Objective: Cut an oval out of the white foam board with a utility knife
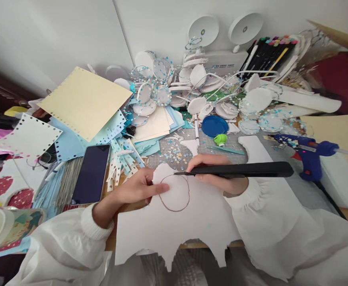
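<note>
Board (206, 204) is flat and white, with a brown circle (176, 198) drawn on it. Big round scoops dip into its near edge, with pointy bits between, and its far end is bumpy. It sticks out over the near side of the bench (199, 246). The left hand's (138, 185) grip pinches it, thumb across the circle. The right hand's (214, 171) grip is wrapped around a black knife (251, 169).

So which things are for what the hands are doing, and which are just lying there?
Seem part of the job:
black cutter, in the right hand
white board with drawn circle, in the left hand

Seem just lying about:
phone
blue glue gun
cream sheet
</note>
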Demonstrator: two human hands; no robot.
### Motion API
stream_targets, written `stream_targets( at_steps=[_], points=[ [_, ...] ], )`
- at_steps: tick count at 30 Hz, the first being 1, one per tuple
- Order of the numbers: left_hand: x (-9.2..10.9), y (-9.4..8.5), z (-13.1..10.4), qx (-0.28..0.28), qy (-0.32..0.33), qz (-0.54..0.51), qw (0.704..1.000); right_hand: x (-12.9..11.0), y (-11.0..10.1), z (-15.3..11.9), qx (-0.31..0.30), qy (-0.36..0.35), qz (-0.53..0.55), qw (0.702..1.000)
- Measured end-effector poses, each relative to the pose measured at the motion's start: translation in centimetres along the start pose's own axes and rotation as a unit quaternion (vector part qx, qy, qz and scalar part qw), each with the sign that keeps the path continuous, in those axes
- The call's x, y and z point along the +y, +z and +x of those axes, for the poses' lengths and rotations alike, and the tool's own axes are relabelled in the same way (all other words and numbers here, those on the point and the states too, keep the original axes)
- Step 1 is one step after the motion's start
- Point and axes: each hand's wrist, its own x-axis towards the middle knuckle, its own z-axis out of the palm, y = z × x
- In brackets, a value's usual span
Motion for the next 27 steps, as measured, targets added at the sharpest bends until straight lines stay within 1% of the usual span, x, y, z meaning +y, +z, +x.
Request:
stream_targets(
  at_steps=[7,12,15,17,20,23,27],
  points=[
    [-0.01,0.02,-0.01,0.001,0.000,0.003,1.000,0.42,0.09,-0.33,0.005,-0.014,0.005,1.000],
    [0.14,0.10,0.05,-0.002,0.005,-0.014,1.000,0.67,0.58,-0.25,-0.016,-0.057,0.012,0.998],
    [0.19,0.10,0.05,-0.002,0.006,-0.013,1.000,0.46,0.65,-0.06,-0.018,-0.070,0.016,0.997],
    [0.19,0.07,0.04,-0.005,0.010,-0.011,1.000,0.38,0.53,-0.04,-0.022,-0.060,0.017,0.998],
    [0.13,-0.02,0.05,-0.011,0.017,-0.005,1.000,0.52,0.23,-0.18,-0.017,-0.023,0.020,0.999],
    [0.05,-0.06,0.03,-0.013,0.008,-0.006,1.000,0.74,0.07,-0.31,0.006,0.007,0.033,0.999],
    [0.04,0.05,-0.04,-0.003,-0.008,-0.010,1.000,0.60,0.39,-0.35,0.034,0.024,0.047,0.998]
  ],
)
